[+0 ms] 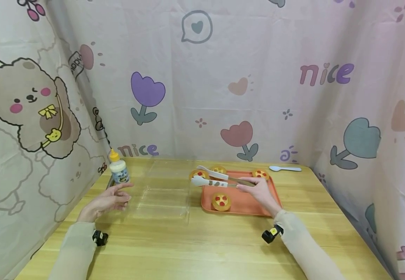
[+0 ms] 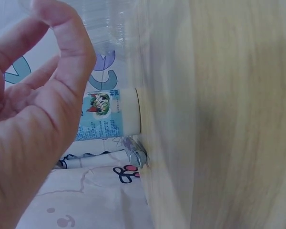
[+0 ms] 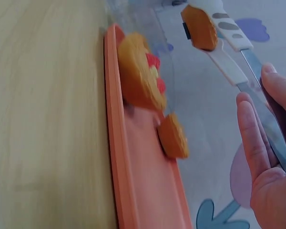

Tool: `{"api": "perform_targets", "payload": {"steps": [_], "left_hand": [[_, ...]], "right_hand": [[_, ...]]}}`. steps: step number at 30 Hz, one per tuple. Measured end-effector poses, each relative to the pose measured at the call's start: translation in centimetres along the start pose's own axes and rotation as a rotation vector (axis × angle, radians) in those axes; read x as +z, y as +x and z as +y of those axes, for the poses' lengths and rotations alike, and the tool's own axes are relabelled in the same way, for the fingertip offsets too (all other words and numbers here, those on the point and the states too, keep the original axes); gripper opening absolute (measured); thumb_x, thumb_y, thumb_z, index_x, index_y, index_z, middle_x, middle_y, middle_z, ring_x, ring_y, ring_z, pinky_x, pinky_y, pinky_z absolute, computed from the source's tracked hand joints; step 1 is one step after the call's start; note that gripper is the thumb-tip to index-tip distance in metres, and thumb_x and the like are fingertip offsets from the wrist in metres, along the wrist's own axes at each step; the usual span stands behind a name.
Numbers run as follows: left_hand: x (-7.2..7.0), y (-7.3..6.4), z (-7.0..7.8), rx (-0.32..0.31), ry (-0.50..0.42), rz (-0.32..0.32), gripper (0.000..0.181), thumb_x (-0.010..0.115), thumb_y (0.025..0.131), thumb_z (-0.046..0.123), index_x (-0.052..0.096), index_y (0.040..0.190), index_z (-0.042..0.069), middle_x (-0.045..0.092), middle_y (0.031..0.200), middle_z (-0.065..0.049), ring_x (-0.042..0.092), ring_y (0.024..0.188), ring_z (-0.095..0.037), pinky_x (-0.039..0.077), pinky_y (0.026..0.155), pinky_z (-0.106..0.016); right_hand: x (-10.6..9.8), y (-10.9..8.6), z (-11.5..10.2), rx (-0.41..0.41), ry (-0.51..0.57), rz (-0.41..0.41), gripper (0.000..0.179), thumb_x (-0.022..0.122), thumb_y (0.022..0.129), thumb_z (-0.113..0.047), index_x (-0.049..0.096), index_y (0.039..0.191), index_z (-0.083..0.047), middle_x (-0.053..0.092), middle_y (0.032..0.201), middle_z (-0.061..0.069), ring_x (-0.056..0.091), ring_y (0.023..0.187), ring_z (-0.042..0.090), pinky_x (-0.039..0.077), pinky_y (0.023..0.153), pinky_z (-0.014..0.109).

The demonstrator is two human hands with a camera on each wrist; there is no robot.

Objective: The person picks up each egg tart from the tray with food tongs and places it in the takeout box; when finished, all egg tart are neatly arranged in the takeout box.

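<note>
My right hand (image 1: 256, 190) grips a pair of tongs (image 1: 220, 183) with white paw-shaped tips and metal arms. Between the tips is a small pizza-like tart (image 3: 200, 28), held above the table beside the tray's left edge. Other tarts with red toppings, such as the front one (image 1: 221, 202), sit on an orange tray (image 1: 246, 204) below the tongs. A clear plastic box (image 1: 163, 204) stands left of the tray, its lid side raised at the back. My left hand (image 1: 109, 200) hovers by the box's left side, fingers loosely bent, holding nothing; whether a fingertip touches the plastic is unclear.
A white bottle (image 1: 119, 171) with a yellow nozzle and blue label stands at the back left. A grey metal cylinder (image 2: 135, 151) lies beside it. At the back right lies a pale blue spoon (image 1: 284, 168). Patterned curtains (image 1: 202, 77) hang around the wooden table (image 1: 202, 249).
</note>
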State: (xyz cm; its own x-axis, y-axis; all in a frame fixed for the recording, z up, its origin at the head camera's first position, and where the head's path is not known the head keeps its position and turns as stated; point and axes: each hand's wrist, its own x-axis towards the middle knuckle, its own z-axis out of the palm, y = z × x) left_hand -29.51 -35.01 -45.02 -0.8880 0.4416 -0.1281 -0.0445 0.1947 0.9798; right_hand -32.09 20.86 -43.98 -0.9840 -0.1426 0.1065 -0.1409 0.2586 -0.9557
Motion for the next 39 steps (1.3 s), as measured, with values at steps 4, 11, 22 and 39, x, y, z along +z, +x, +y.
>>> {"api": "perform_targets", "payload": {"steps": [4, 11, 22, 39], "left_hand": [[-0.1, -0.1, 0.0, 0.001, 0.008, 0.004, 0.072, 0.055, 0.1, 0.009, 0.01, 0.155, 0.001, 0.06, 0.096, -0.006, 0.061, 0.082, -0.017, 0.056, 0.076, -0.035], [-0.1, 0.1, 0.0, 0.001, 0.001, 0.003, 0.069, 0.054, 0.1, 0.008, 0.012, 0.154, 0.002, 0.06, 0.096, -0.006, 0.061, 0.081, -0.016, 0.057, 0.075, -0.034], [0.0, 0.0, 0.2, -0.019, 0.019, 0.029, 0.071, 0.057, 0.099, 0.011, 0.013, 0.155, 0.002, 0.06, 0.094, -0.006, 0.06, 0.08, -0.017, 0.057, 0.076, -0.036], [0.1, 0.1, 0.2, -0.039, 0.015, 0.046, 0.073, 0.056, 0.099, 0.009, 0.01, 0.154, 0.0, 0.059, 0.095, -0.007, 0.061, 0.082, -0.018, 0.057, 0.076, -0.036]], "right_hand": [[1.2, 0.1, -0.5, -0.018, -0.022, -0.012, 0.052, 0.083, 0.076, -0.04, 0.072, 0.12, -0.015, 0.071, 0.117, 0.008, 0.071, 0.099, 0.02, 0.055, 0.091, 0.036], [2.5, 0.5, -0.6, -0.039, -0.022, -0.001, 0.05, 0.084, 0.076, -0.039, 0.072, 0.119, -0.014, 0.07, 0.12, 0.011, 0.071, 0.096, 0.019, 0.054, 0.093, 0.037], [5.1, 1.0, -1.2, -0.024, 0.034, -0.05, 0.049, 0.084, 0.076, -0.037, 0.072, 0.119, -0.016, 0.071, 0.117, 0.009, 0.071, 0.096, 0.018, 0.055, 0.091, 0.034], [9.3, 2.3, -3.0, -0.034, -0.022, -0.108, 0.041, 0.082, 0.077, -0.042, 0.074, 0.114, -0.025, 0.075, 0.104, 0.001, 0.068, 0.093, 0.042, 0.029, 0.042, 0.022]]}}
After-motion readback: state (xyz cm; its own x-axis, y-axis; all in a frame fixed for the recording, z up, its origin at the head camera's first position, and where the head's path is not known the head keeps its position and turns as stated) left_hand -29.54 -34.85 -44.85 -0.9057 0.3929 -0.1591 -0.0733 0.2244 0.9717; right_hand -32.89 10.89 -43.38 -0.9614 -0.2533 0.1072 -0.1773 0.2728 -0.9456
